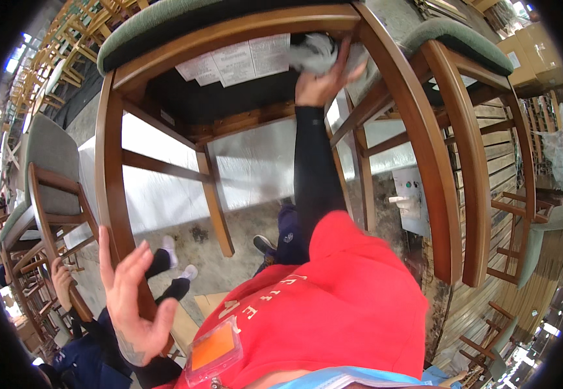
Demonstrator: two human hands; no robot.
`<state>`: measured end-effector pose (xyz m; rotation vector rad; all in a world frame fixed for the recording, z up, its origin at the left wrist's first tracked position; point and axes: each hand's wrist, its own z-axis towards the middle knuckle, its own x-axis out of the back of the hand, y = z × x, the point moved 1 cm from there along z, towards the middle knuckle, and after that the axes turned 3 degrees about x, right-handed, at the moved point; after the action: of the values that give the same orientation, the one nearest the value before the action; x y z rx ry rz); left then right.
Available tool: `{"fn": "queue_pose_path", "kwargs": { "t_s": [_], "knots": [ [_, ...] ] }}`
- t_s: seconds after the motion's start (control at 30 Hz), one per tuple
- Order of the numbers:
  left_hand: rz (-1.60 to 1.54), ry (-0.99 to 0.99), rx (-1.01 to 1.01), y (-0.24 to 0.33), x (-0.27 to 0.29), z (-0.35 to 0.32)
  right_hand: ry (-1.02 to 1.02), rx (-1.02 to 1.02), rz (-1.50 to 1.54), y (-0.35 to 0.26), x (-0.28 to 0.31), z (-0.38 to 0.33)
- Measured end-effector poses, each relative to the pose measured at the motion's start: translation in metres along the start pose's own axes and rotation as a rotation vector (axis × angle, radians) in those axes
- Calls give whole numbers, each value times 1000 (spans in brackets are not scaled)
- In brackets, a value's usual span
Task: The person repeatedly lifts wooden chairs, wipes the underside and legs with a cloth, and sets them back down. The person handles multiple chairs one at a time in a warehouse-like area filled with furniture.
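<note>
noted left of the brown-framed chair [236, 40]: grey-backed chair [53, 146], with another person's hand [62, 284] low beside it. near the left leg of the brown-framed chair: left hand [132, 305], raised, fingers spread wide; cannot tell if touching. on its underside: white printed sheets [249, 61]. inside its upper right corner: right hand [321, 84], holding blurred grey-white cloth [314, 55]. right of it: green-cushioned chair [466, 129].
</note>
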<state>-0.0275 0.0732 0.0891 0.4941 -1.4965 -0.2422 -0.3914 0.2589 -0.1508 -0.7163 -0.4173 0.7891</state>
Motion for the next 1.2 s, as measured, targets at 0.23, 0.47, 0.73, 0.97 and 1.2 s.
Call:
{"fn": "queue_pose_path", "kwargs": {
  "t_s": [0.23,0.47,0.73,0.97,1.2],
  "knots": [
    [-27,-25,-26,-3,7,6,27,-501,224,86,23,-69],
    [-97,6,12,-8,-9,2,206,95,123,20,-11,30],
    [-5,-18,-125,1,8,10,-9,-708,-173,150,38,-106],
    [11,4,-87,5,-2,5,320,-447,79,35,-11,-52],
    [-38,72,-74,3,1,-6,194,-92,394,-125,-44,10]
  ]
}}
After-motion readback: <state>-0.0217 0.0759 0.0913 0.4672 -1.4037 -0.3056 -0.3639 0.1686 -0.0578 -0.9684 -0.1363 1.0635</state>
